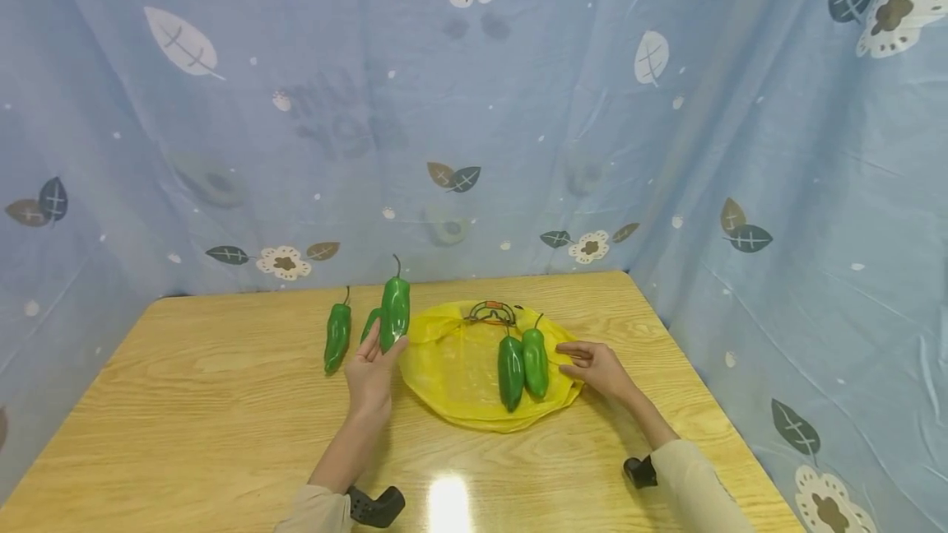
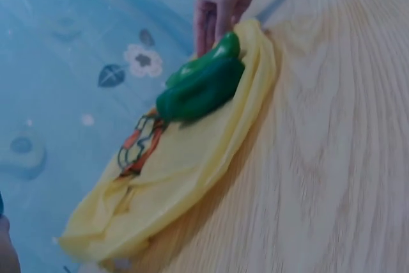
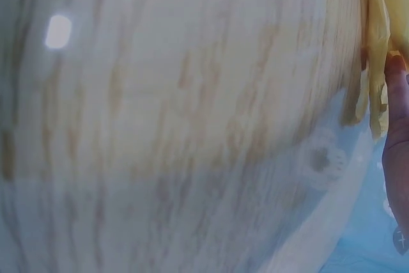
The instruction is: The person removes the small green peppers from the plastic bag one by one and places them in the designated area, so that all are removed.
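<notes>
My left hand (image 1: 373,373) holds a long green pepper (image 1: 396,311) upright by its lower end, at the left edge of a yellow plastic bag (image 1: 459,368). On the bag lie a dark green pepper (image 1: 511,373) and a lighter green pepper (image 1: 536,362), side by side. Right beside the lighter one, my right hand (image 1: 598,364) has its fingers extended over the bag's right edge. A fingertip (image 3: 397,65) meets the yellow plastic in the right wrist view. The left wrist view shows only a sliver of the left hand.
Another green pepper (image 1: 337,337) lies on the wooden table (image 1: 222,401) to the left. One more pepper (image 1: 372,324) is partly hidden behind the left hand. A blue patterned curtain (image 1: 333,105) hangs behind the table and along its sides.
</notes>
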Demonstrator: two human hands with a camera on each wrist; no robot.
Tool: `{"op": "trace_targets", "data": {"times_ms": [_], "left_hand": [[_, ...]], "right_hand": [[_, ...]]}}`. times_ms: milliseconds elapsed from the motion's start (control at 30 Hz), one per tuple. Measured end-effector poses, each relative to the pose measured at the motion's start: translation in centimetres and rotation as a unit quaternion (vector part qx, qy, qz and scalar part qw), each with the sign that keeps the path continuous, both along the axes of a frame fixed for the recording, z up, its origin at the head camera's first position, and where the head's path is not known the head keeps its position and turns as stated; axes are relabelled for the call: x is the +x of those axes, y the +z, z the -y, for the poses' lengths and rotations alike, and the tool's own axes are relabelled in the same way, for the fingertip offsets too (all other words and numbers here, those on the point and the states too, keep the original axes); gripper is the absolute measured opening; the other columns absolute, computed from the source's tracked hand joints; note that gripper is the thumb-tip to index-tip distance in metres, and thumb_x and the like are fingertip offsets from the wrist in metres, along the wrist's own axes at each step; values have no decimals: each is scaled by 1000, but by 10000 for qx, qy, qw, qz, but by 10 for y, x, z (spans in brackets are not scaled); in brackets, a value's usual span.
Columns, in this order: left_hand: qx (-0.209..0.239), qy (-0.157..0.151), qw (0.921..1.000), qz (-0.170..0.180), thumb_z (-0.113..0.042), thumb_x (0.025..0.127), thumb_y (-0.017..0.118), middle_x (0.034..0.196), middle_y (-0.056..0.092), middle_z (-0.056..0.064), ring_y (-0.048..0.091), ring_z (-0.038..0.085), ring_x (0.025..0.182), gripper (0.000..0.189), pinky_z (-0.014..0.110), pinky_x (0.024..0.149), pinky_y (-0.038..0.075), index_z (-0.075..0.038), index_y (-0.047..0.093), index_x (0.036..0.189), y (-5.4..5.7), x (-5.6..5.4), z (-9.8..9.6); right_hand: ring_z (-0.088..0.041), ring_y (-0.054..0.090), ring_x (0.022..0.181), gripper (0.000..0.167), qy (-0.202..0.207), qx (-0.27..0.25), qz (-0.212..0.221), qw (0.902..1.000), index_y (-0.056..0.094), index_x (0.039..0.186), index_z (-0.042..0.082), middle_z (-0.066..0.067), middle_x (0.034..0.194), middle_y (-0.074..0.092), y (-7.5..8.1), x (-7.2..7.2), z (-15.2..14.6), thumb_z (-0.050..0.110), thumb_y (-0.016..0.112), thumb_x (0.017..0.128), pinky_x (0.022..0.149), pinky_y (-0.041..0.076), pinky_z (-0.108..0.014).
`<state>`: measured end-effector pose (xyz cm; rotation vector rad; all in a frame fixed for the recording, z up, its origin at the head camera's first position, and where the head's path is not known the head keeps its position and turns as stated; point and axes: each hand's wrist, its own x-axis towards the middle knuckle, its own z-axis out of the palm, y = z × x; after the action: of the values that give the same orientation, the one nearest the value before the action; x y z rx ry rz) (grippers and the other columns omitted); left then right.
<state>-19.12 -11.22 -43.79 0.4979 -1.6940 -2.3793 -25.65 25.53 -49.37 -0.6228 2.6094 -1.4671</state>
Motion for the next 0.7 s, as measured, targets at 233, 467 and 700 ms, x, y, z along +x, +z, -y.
{"op": "trace_targets", "data": {"times_ms": [233, 467, 700], "left_hand": [[-311, 134, 9994, 12, -8, 88, 70, 151, 35, 10, 38, 20, 136, 67, 19, 101, 42, -6, 36, 146, 0, 2, 23], [-601, 355, 9973, 211, -14, 87, 71, 149, 37, 15, 42, 22, 133, 69, 18, 98, 44, -12, 37, 147, 0, 5, 45], [-644, 456, 9966, 234, -14, 87, 72, 147, 40, 15, 44, 23, 132, 70, 12, 92, 46, -9, 36, 147, -4, 10, 62]], "right_hand": [[-40, 58, 113, 40, -55, -78, 160, 9998, 58, 123, -9, -27, 124, 59, -2, -1, 0, 9, 68, 89, 94, 52, -37], [-38, 59, 113, 40, -116, -4, 116, 9999, 59, 123, -9, -25, 124, 60, -5, -4, 0, 10, 68, 90, 93, 53, -33], [-40, 57, 114, 41, -74, -122, 190, 9997, 57, 124, -11, -28, 125, 58, -3, -2, 1, 8, 68, 90, 94, 52, -34]]}}
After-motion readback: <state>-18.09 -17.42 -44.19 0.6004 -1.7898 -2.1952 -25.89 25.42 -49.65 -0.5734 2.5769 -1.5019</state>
